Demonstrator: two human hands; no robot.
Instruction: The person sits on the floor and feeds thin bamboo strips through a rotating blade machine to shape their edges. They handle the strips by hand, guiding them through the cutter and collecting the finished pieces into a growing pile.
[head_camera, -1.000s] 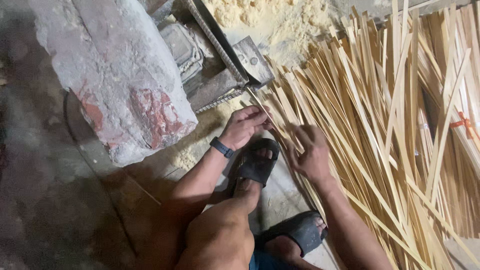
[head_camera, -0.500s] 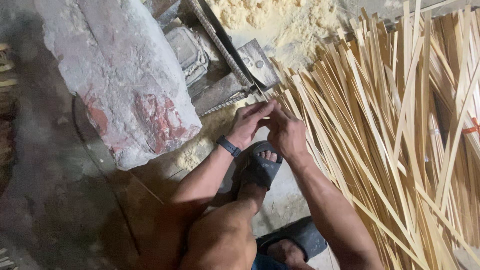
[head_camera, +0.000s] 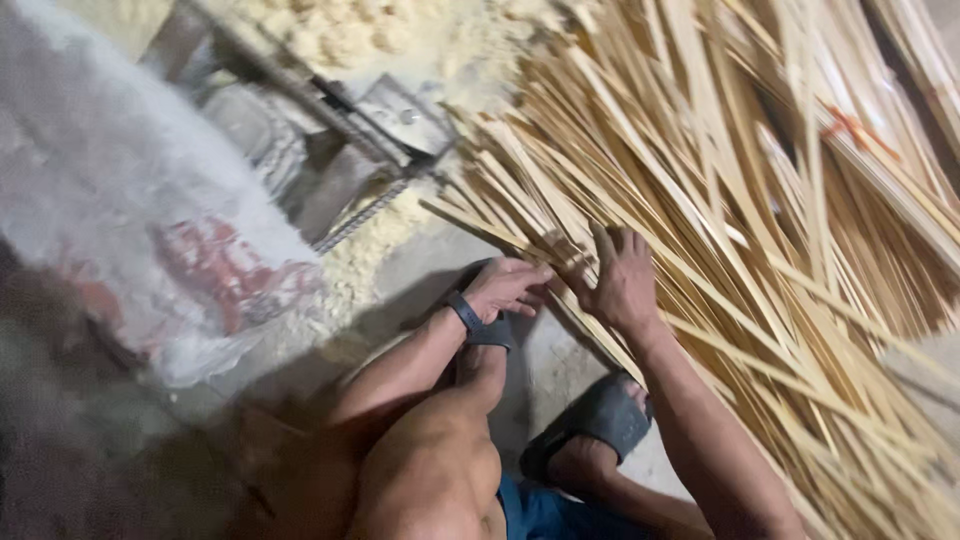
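Both hands were down at the near edge of the big pile of bamboo strips, which spread across the right of the floor. The left hand, a dark band on its wrist, had its grip clenched on the ends of a few strips. The right hand lay just beside it, fingers spread flat on the strips, grip released. Sawdust lay to the left by a grey metal machine; a white sack sat further left.
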